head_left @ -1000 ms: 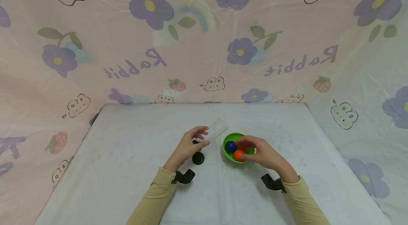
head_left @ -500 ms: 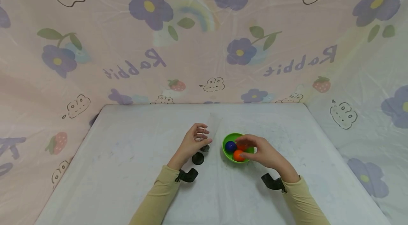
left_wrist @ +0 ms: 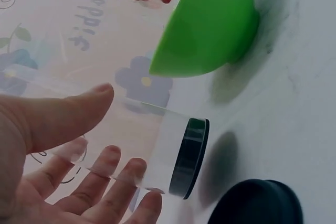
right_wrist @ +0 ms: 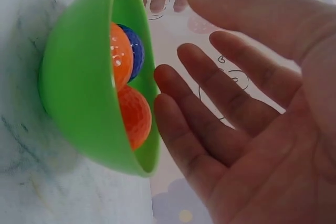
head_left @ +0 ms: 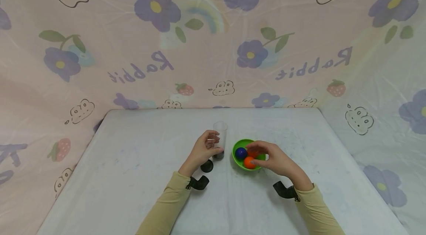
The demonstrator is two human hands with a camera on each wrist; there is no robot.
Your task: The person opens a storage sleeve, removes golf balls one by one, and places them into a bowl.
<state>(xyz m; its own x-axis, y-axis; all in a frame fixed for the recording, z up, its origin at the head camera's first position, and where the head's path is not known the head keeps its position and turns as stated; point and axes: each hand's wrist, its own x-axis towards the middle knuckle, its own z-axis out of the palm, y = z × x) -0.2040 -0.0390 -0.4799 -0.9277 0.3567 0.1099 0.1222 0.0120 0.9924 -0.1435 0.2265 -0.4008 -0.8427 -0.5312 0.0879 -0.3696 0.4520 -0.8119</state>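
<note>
My left hand grips a clear plastic tube between thumb and fingers. The tube stands nearly upright with its black end cap downward, close above the table; a shadow lies beside it. Next to that hand a round black cap lies on the table. Over the right rim of a green bowl hovers my right hand, its fingers spread and loosely bent, holding nothing. Inside the bowl are a dark blue ball and two orange balls, the nearer orange ball partly behind the fingertips.
A white-covered table lies under both hands. Behind it and at the sides hangs a pink printed cloth with flowers and rabbits. Each wrist carries a black camera mount.
The clear tube has swung from leaning to the right to nearly upright, its black end now lower. My left hand has shifted slightly right. The right hand and bowl have stayed still.
</note>
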